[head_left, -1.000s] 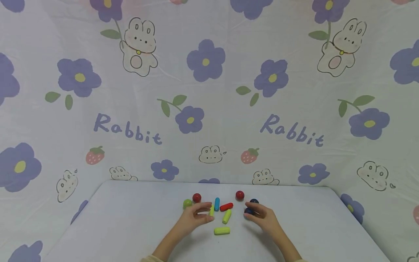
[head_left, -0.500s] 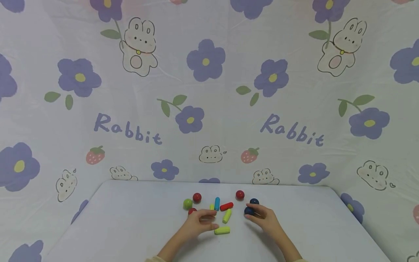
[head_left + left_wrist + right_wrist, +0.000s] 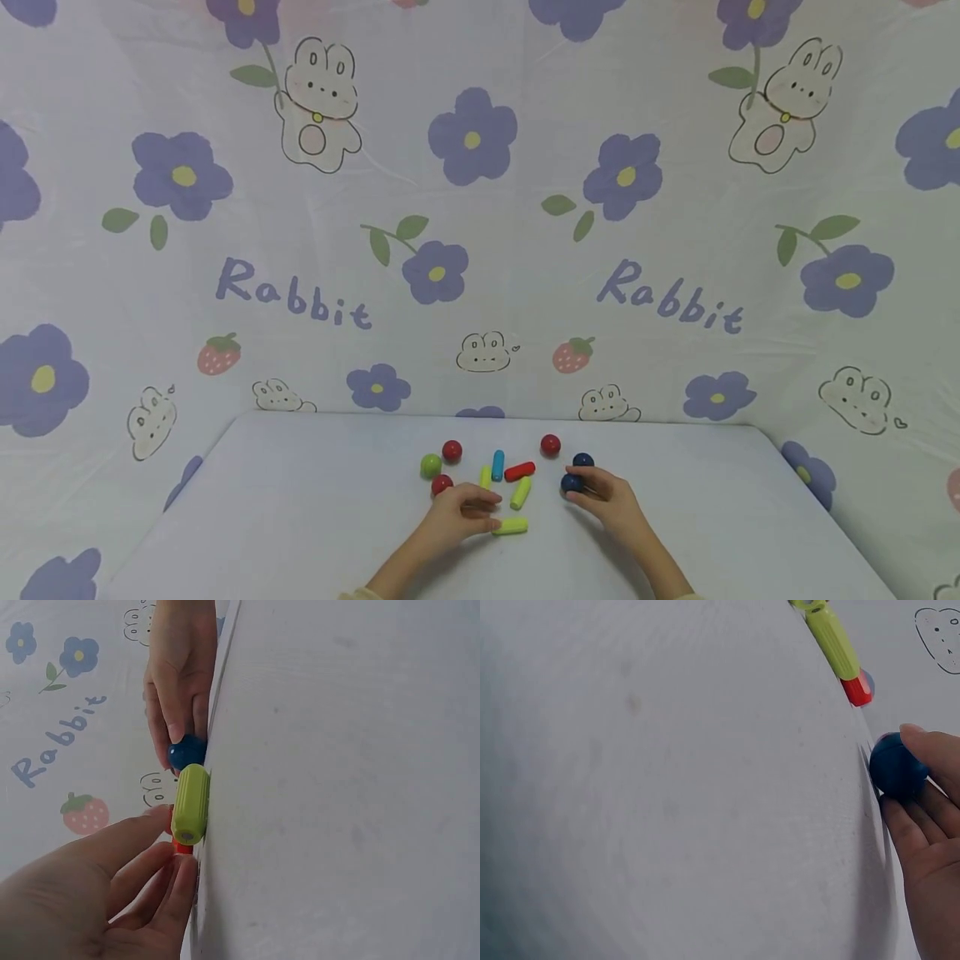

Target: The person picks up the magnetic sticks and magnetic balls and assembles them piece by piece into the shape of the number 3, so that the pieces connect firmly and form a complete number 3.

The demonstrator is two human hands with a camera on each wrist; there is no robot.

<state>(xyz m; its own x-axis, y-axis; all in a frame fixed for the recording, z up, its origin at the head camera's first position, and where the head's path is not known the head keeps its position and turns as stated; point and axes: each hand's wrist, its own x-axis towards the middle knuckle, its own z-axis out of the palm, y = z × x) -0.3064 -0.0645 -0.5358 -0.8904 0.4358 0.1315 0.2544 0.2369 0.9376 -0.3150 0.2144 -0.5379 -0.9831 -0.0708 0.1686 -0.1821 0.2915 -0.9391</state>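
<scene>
In the head view my left hand (image 3: 457,518) hovers low over the table, thumb tip at the left end of a short yellow-green ribbed stick (image 3: 513,526). Its fingers reach above that stick, spread from the thumb; the left wrist view shows the same ribbed stick (image 3: 192,804) beyond the fingertips, and I cannot tell whether the thumb touches it. My right hand (image 3: 611,498) pinches a dark blue ball (image 3: 572,483) between thumb and fingers. In the right wrist view the thumb lies on this ball (image 3: 897,766), with fingers under it.
Farther back lie two more yellow-green sticks (image 3: 521,493), a blue stick (image 3: 498,465) and a red stick (image 3: 520,472). Red balls (image 3: 452,452) and a green ball (image 3: 431,466) are at left; another red ball (image 3: 551,445) and a second dark blue ball (image 3: 582,461) are at right.
My left hand has come toward me and slightly right, from beside the farther yellow-green stick to the nearest one, uncovering a red ball. The right hand stays at the dark blue ball.
</scene>
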